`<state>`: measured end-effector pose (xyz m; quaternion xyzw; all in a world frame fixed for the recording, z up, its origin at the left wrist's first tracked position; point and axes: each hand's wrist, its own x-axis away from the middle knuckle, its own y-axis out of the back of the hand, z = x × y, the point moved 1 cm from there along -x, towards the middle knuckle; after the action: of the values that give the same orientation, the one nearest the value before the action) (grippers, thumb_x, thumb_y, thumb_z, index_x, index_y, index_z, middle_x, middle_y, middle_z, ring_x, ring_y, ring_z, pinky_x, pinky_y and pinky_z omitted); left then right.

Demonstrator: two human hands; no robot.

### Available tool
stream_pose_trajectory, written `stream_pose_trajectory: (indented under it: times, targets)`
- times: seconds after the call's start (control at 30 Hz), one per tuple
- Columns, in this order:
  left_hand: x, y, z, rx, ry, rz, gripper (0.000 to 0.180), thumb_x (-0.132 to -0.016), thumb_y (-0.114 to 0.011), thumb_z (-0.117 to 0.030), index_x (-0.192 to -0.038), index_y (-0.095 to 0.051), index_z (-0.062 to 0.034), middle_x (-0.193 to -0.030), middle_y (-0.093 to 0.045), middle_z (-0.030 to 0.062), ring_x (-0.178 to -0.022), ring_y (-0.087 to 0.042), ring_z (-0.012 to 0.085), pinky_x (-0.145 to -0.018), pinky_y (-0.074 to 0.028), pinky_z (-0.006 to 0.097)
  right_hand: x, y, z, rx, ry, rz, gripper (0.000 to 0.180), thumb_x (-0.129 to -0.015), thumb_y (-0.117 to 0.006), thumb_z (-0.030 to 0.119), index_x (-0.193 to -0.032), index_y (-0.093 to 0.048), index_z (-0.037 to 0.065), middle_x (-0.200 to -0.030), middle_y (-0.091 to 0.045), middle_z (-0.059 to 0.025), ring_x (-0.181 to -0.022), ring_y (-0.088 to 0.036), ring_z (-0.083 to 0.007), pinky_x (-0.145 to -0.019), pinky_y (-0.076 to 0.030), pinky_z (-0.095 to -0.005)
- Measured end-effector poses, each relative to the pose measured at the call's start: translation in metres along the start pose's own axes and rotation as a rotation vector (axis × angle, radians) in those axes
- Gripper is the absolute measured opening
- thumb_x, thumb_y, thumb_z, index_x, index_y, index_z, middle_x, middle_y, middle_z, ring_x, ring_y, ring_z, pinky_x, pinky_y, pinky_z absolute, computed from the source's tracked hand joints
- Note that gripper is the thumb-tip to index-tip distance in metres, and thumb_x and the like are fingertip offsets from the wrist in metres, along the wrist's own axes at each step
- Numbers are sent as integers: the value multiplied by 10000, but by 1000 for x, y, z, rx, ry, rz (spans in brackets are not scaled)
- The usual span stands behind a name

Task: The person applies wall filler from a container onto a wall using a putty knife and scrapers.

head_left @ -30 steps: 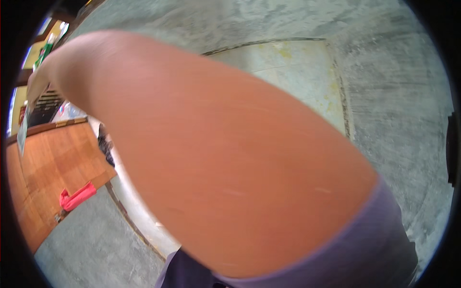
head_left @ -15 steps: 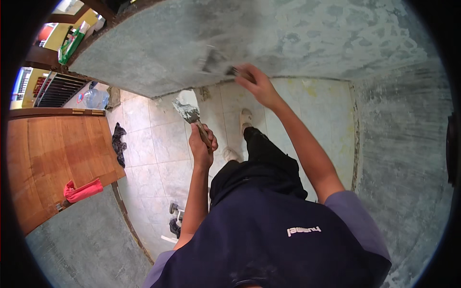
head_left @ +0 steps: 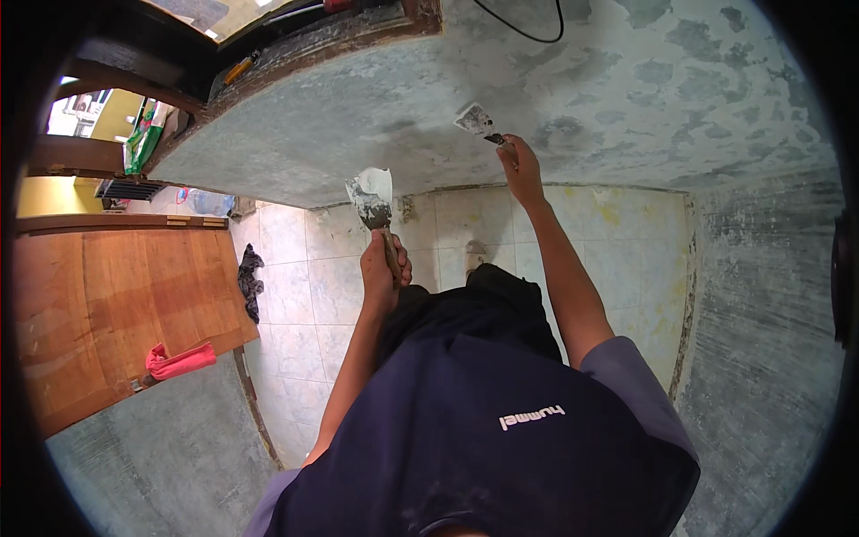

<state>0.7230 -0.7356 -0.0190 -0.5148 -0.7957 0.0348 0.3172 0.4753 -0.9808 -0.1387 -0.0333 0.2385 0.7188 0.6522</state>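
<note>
"Head view, looking down: what is in each hand?"

"The left hand (head_left: pixel 385 262) has its fingers wrapped round the handle of a broad scraper (head_left: pixel 373 213). Its blade points away from the body and carries what looks like white paste (head_left: pixel 380 182). The right hand (head_left: pixel 522 170) pinches the handle of a smaller scraper (head_left: pixel 475 118) between thumb and fingers, its smeared blade at a patchy grey wall (head_left: pixel 331 125)."

"Is that small blade touching the wall?"

"I cannot tell from this angle; it is very near at least."

"What could go wrong?"

"If the left wrist tipped, the paste could slide off onto the pale tiled floor (head_left: pixel 286 309), perhaps beside the person's foot (head_left: pixel 475 251), where it might be slippery. On the right, twisting the small scraper could dig one corner into the wall and leave a groove, and uneven pressure could leave ridges."

"Anything nearby to snag?"

"A dark looped cable (head_left: pixel 537 39) hangs against the wall, farther out than the right hand. A long reach that way could catch it. The wooden door (head_left: pixel 134 286) with a red cloth (head_left: pixel 182 362) is well apart, at the left."
</note>
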Motion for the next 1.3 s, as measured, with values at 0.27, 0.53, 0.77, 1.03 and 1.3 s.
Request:
stream_pose_trajectory:
  times: [0.27,0.53,0.77,1.03,1.3]
  targets:
    - [-16,0,-8,-72,-18,-58,520,-1112,-374,-535,-959,-540,-67,-674,-510,22,-490,-495,119,-419,-386,262,-44,-19,-31,185,114,8,187,-1006,-667,154,-1080,-578,6,-1112,-697,-187,-1004,-652,-396,-876,-514,-467]
    - [-25,-4,-10,-95,-6,-68,508,-1113,-387,-520,-955,-552,-66,-681,-513,16,-514,-507,116,-432,-396,257,-21,-6,-68,206,31,-80,177,-1018,-668,142,-1048,-562,3,-958,-662,-184,-883,-677,-329,-779,-514,-395]
    - [-24,-10,-4,-111,-27,-64,507,-1119,-372,-508,-952,-554,-66,-682,-516,18,-510,-512,117,-428,-399,257,-39,-20,-27,99,121,-33,197,-1019,-671,155,-1094,-571,3,-1030,-667,-195,-894,-689,-335,-810,-530,-374]
    - [-33,-14,-2,-117,-56,-25,502,-1121,-371,-502,-953,-556,-66,-682,-517,15,-509,-516,111,-425,-399,256,-40,5,-35,206,171,-23,169,-986,-679,122,-1093,-602,17,-1030,-676,-187,-997,-651,-397,-835,-510,-484]
    - [-42,-26,-2,-135,-28,-1,495,-1115,-390,-510,-964,-557,-69,-683,-519,16,-505,-518,116,-425,-396,259,-58,38,-39,343,212,-52,196,-965,-722,99,-1110,-629,6,-1047,-670,-181,-967,-675,-382,-836,-537,-428]
